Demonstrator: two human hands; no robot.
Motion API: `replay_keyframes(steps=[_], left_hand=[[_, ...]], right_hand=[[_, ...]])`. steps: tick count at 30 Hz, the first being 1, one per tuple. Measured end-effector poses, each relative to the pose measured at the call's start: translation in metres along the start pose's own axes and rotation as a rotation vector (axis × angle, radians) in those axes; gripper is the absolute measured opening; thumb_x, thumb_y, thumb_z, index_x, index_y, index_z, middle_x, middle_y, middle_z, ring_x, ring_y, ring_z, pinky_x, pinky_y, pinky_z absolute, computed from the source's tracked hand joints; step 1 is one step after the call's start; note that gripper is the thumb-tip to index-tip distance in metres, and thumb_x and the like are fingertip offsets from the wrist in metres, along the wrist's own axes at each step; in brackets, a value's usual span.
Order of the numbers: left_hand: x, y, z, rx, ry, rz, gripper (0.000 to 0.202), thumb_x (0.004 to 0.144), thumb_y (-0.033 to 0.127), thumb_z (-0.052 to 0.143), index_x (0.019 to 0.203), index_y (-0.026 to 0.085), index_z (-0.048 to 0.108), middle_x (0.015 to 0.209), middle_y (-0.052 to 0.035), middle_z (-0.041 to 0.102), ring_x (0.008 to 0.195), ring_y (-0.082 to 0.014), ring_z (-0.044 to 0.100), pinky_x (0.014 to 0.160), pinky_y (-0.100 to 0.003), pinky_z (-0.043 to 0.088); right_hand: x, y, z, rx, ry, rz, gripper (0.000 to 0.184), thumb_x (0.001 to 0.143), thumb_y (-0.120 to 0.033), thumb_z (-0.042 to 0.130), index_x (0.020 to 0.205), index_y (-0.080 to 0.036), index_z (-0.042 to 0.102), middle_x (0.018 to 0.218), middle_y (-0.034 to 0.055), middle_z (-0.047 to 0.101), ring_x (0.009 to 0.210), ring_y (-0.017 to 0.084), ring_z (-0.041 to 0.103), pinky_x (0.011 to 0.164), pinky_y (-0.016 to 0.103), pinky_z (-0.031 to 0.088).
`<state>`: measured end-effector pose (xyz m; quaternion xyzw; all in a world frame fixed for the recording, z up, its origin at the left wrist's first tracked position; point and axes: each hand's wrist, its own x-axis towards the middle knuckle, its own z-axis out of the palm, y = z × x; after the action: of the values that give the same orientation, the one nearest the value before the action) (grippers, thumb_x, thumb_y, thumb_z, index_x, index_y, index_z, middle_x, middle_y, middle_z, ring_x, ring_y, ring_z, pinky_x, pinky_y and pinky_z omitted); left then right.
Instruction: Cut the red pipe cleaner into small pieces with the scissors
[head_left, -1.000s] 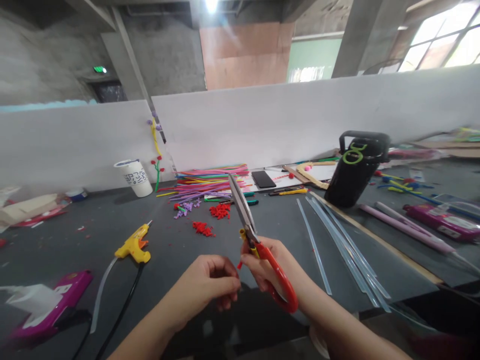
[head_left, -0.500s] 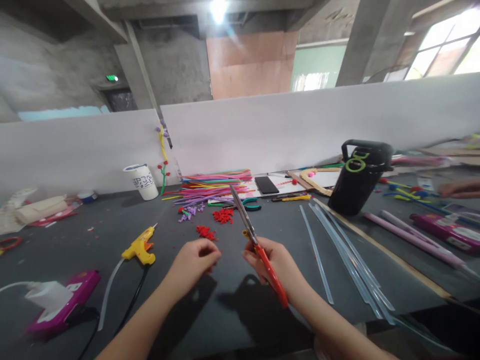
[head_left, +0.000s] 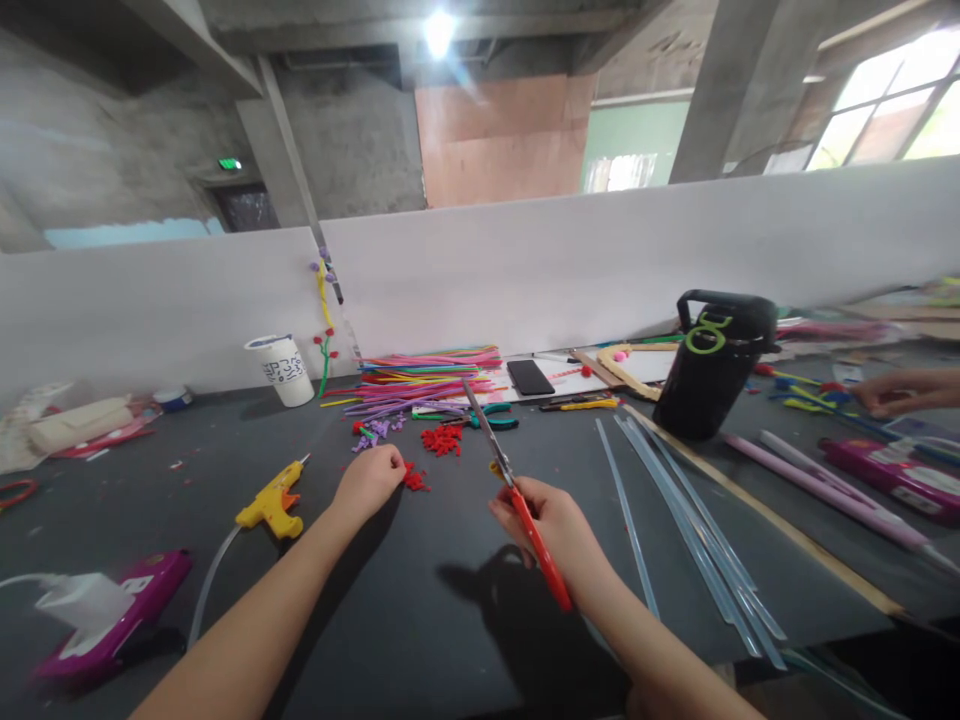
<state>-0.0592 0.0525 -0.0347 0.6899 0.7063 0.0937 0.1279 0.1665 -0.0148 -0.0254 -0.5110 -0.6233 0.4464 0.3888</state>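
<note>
My right hand (head_left: 551, 525) grips red-handled scissors (head_left: 504, 472), blades closed and pointing up and away over the dark table (head_left: 420, 600). My left hand (head_left: 371, 480) is stretched forward with its fingers curled down onto a small heap of red cut bits (head_left: 414, 479); whether it pinches any I cannot tell. A second red heap (head_left: 441, 438) and some purple bits (head_left: 373, 430) lie just beyond. Behind them is a pile of coloured pipe cleaners (head_left: 424, 372).
A yellow glue gun (head_left: 271, 500) lies to the left, a pink case (head_left: 127, 610) at the near left. Clear glue sticks (head_left: 675, 500) lie to the right, with a black jug (head_left: 712, 365) behind. A white cup (head_left: 283, 368), a phone (head_left: 529, 377). Another person's hand (head_left: 900, 392) at far right.
My left hand left the scissors and reached forward to the red cut bits. The right hand with the scissors stayed about where it was, tilting slightly.
</note>
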Motion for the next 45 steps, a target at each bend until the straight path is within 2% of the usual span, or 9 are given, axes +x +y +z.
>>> replay_keyframes(steps=[7,10,14,19,26,37,42,44,45], left_hand=[[0.001,-0.002,-0.008,0.044,0.037,0.088,0.027,0.081,0.029,0.047,0.103,0.014,0.052,0.102,-0.0065,0.056,0.085,-0.0182,0.056,0.071,-0.038,0.047],[0.006,0.010,-0.003,0.037,0.022,0.169,0.027,0.081,0.029,0.047,0.103,0.014,0.052,0.101,-0.0064,0.057,0.084,-0.0180,0.056,0.071,-0.038,0.047],[0.019,0.036,0.013,0.034,0.018,0.275,0.027,0.081,0.027,0.047,0.105,0.016,0.051,0.106,-0.0074,0.055,0.088,-0.0185,0.055,0.073,-0.039,0.046],[0.038,0.060,0.034,0.086,0.069,0.245,0.028,0.081,0.027,0.047,0.107,0.016,0.050,0.109,-0.0079,0.053,0.090,-0.0190,0.054,0.074,-0.040,0.046],[0.049,0.070,0.047,0.159,0.078,0.191,0.029,0.080,0.027,0.048,0.107,0.016,0.050,0.109,-0.0081,0.053,0.090,-0.0193,0.054,0.074,-0.039,0.046],[0.043,0.071,0.041,0.087,0.083,0.134,0.029,0.080,0.027,0.048,0.107,0.016,0.050,0.109,-0.0084,0.053,0.091,-0.0195,0.054,0.074,-0.039,0.046],[0.036,0.072,0.030,-0.140,0.033,0.137,0.029,0.080,0.027,0.048,0.107,0.016,0.050,0.109,-0.0084,0.053,0.090,-0.0191,0.054,0.074,-0.039,0.046],[0.023,0.070,0.021,-0.274,-0.003,0.145,0.025,0.080,0.028,0.047,0.102,0.016,0.053,0.102,-0.0067,0.056,0.084,-0.0171,0.056,0.070,-0.036,0.047],[0.013,0.069,0.016,-0.347,-0.024,0.151,0.022,0.080,0.029,0.048,0.094,0.014,0.055,0.091,-0.0045,0.059,0.075,-0.0150,0.057,0.064,-0.032,0.047]], right_hand=[[-0.002,-0.003,-0.001,0.057,-0.013,0.035,0.017,0.069,-0.033,0.050,0.061,-0.019,0.045,0.034,-0.0096,0.035,0.029,0.007,0.036,0.032,0.017,0.027],[-0.001,-0.004,0.000,0.092,-0.003,0.044,0.019,0.071,-0.035,0.048,0.061,-0.019,0.043,0.033,-0.0100,0.034,0.027,0.006,0.034,0.031,0.017,0.027],[0.002,-0.003,0.002,0.121,0.006,0.036,0.021,0.071,-0.036,0.049,0.061,-0.019,0.042,0.033,-0.0103,0.034,0.026,0.006,0.033,0.030,0.017,0.026],[0.004,0.000,0.003,0.128,0.018,0.039,0.022,0.069,-0.037,0.051,0.060,-0.019,0.042,0.036,-0.0104,0.035,0.027,0.005,0.035,0.029,0.016,0.027],[0.004,0.001,0.002,0.121,0.037,0.034,0.023,0.067,-0.037,0.053,0.060,-0.019,0.043,0.036,-0.0099,0.036,0.027,0.006,0.037,0.029,0.016,0.027],[0.006,0.006,0.005,0.104,0.040,-0.003,0.019,0.069,-0.034,0.050,0.060,-0.018,0.045,0.034,-0.0095,0.036,0.029,0.006,0.037,0.033,0.018,0.028],[0.007,0.006,0.003,0.109,0.033,0.010,0.017,0.069,-0.032,0.050,0.060,-0.018,0.046,0.033,-0.0096,0.036,0.029,0.007,0.037,0.034,0.018,0.028],[0.006,0.004,0.002,0.122,0.032,0.023,0.017,0.068,-0.032,0.051,0.060,-0.018,0.046,0.033,-0.0099,0.035,0.028,0.006,0.036,0.033,0.018,0.027],[0.005,0.003,0.001,0.132,0.032,0.030,0.017,0.068,-0.032,0.052,0.060,-0.018,0.045,0.033,-0.0100,0.035,0.028,0.006,0.036,0.033,0.018,0.027]])
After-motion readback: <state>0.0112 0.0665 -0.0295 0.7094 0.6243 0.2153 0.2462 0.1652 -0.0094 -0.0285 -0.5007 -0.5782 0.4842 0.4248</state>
